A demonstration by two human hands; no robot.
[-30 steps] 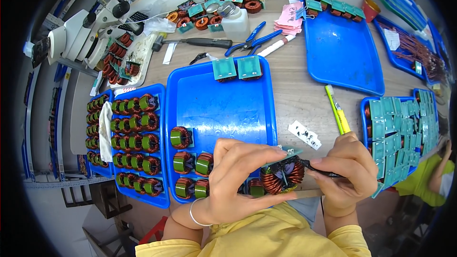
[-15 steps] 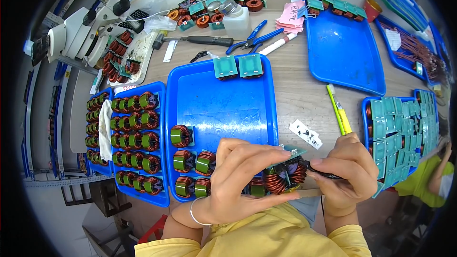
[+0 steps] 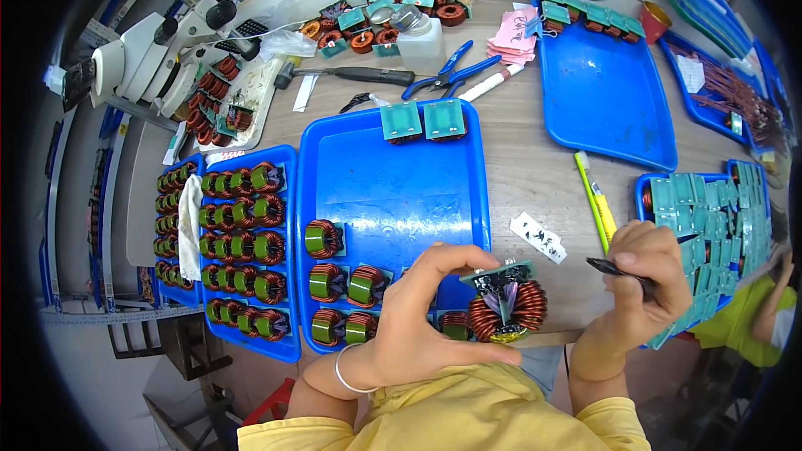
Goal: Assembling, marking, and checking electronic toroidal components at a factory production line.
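Between the thumb and fingers of my left hand (image 3: 411, 323) is a copper-wound toroidal coil (image 3: 528, 306). A small green circuit board (image 3: 504, 274) is attached to its upper side, and purple material shows in the middle of the winding. My right hand (image 3: 645, 280), to the right of the coil, is closed round a slim black tool (image 3: 608, 267). The tool's dark tip points left toward the coil, apart from it; its exact kind is unclear. Below my left hand, the large blue tray (image 3: 393, 192) holds several coils with green bands and two green-board pieces at its far edge.
Filled blue trays of coils (image 3: 251, 336) stand at left, board-topped coils (image 3: 689, 263) at right. A marked white card (image 3: 537, 236) and a yellow brush (image 3: 593, 200) lie beside the large tray. Farther back are blue pliers (image 3: 451, 75), a hammer (image 3: 359, 75) and a plastic bottle (image 3: 421, 46).
My right hand has drawn the black tool away from the coil, to the right and slightly up. The left hand still holds the coil, whose winding now faces up more openly.
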